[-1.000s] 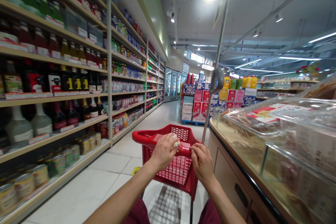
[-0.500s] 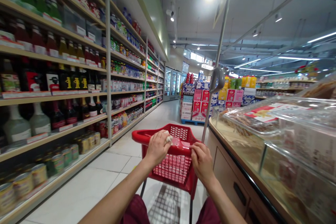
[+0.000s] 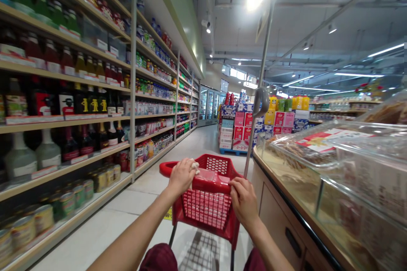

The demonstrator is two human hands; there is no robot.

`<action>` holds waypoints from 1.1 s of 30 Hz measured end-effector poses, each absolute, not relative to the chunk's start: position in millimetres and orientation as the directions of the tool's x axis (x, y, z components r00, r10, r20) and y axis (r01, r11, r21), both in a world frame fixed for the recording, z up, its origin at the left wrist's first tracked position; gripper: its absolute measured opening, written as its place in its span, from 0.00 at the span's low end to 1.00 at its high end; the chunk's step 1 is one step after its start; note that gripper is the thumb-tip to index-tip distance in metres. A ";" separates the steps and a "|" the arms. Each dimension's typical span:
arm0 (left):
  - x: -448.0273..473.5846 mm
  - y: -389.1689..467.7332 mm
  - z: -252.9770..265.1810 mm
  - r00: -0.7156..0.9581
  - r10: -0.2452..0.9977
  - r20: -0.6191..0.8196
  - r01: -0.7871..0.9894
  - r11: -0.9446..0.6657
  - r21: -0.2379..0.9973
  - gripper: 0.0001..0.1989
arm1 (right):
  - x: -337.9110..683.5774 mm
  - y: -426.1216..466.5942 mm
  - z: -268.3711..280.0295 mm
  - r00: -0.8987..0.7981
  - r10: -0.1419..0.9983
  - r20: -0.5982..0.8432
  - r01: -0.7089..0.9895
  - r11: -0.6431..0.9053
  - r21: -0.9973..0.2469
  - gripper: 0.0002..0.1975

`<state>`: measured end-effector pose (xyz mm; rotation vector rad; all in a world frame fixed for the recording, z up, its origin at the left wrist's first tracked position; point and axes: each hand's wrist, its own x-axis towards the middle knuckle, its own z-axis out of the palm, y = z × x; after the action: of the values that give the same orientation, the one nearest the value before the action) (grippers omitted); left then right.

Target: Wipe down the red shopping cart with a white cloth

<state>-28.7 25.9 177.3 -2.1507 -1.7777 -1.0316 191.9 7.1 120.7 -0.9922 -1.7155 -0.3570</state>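
Observation:
A red shopping cart (image 3: 207,207) stands in front of me, with its handlebar (image 3: 211,180) facing me. On the handlebar's left part lies my left hand (image 3: 182,174), closed around a crumpled white cloth or tissue (image 3: 194,166) that pokes out by the thumb and presses on the red plastic. My right hand (image 3: 244,198) has its fingers curled over the handlebar's right end. The mesh basket looks pinkish through its holes; I cannot make out any contents.
Shelves of bottles and cans (image 3: 66,114) line the left side. A wood-fronted counter (image 3: 286,211) with clear-lidded food trays (image 3: 305,144) runs close on the right, beside a metal pole (image 3: 262,63). Stacked drink cartons (image 3: 243,127) stand ahead. Pale tiled floor (image 3: 148,194) lies between.
My left hand has slid left along the handlebar with the white cloth or tissue. My right hand stays on the right end. A bit of yellow floor marking now shows left of the cart.

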 end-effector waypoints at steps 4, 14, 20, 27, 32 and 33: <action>-11.7 17.7 175.3 0.154 0.749 0.645 0.883 -0.397 0.251 0.11 | 191.2 6.9 120.9 -0.064 0.421 0.905 0.760 0.608 -0.229 0.10; -1.6 19.9 167.0 0.243 0.699 0.673 0.830 -0.509 0.229 0.14 | 196.3 3.0 125.0 -0.064 0.420 0.905 0.740 0.629 -0.239 0.12; 3.4 13.8 166.0 0.312 0.693 0.649 0.809 -0.553 0.202 0.18 | 188.7 2.3 134.9 0.016 0.514 0.857 0.690 0.615 -0.382 0.13; 10.6 9.5 173.2 0.356 0.830 0.430 0.836 -0.488 0.249 0.38 | 165.4 3.6 162.8 -0.221 0.553 0.803 0.597 0.728 -0.337 0.20; -26.3 14.3 169.5 0.328 0.867 0.375 0.909 -0.398 0.126 0.35 | 122.2 5.0 165.2 -0.356 0.549 0.757 0.667 0.716 -0.205 0.20; -28.9 14.2 168.3 0.325 0.863 0.386 0.912 -0.394 0.114 0.35 | 116.2 5.5 165.2 -0.354 0.542 0.762 0.672 0.714 -0.196 0.19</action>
<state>-28.9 14.2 168.3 -2.4535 -1.6538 -0.5934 116.2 5.5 165.2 -0.9238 -2.0428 -0.1878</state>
